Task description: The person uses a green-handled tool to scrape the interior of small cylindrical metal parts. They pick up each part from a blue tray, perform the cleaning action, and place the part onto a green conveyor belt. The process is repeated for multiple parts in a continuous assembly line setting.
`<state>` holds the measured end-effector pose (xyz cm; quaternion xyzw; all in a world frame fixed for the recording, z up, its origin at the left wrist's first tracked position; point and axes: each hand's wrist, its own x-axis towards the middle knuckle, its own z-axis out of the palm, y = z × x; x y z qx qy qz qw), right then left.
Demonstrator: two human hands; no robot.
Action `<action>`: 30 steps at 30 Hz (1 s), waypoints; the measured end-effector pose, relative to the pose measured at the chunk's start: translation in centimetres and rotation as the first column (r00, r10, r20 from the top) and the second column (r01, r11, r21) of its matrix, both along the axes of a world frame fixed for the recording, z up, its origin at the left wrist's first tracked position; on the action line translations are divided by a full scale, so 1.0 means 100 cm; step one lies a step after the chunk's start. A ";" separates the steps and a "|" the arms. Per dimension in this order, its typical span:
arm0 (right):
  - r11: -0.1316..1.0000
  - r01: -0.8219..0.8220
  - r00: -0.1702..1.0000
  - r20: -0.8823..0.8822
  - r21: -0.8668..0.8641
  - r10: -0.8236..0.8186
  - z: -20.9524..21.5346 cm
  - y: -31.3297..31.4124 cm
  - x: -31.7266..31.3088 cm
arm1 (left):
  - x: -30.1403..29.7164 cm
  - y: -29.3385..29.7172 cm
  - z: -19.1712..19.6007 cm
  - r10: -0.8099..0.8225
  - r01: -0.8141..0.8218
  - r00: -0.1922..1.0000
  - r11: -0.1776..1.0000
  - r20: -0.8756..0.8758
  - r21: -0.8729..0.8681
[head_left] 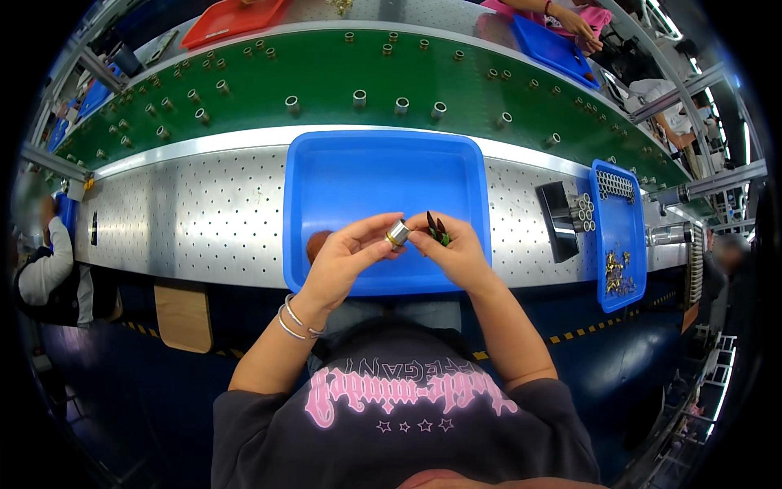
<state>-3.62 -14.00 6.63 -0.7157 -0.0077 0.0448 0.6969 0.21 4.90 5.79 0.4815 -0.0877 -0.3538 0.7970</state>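
Note:
Over the big blue tray (383,151), my left hand (349,251) is closed on a short metal sleeve (398,231) with a gold-coloured band at its lower end. My right hand (458,251) has its thumb and fingertips against the sleeve's right side. Tucked in that same hand is a small tool (437,228) with dark pointed tips and a bit of green; its exact kind is unclear. A brown rounded thing (316,244) lies in the tray beside my left hand, partly hidden by it.
Beyond the tray, a green conveyor belt (326,73) carries many upright metal sleeves. At right are a black holder (557,222), stacked sleeves (582,213) and a narrow blue tray (609,236) with gold-coloured parts (617,269). Another person's hands (577,28) work across the belt.

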 end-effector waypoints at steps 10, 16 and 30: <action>0.786 0.272 0.865 0.498 -0.556 0.054 0.018 0.016 -0.008 | -0.024 -0.014 -0.002 0.091 -0.333 0.743 0.910 0.663 0.248; 0.912 0.140 0.933 0.359 -0.386 0.009 0.026 0.014 -0.013 | -0.024 -0.011 -0.005 0.181 -0.196 0.964 0.979 0.195 0.060; 0.961 0.034 0.999 0.002 0.273 -0.036 0.015 0.002 -0.024 | -0.022 -0.011 -0.005 0.133 -0.160 0.969 0.980 -0.210 -0.115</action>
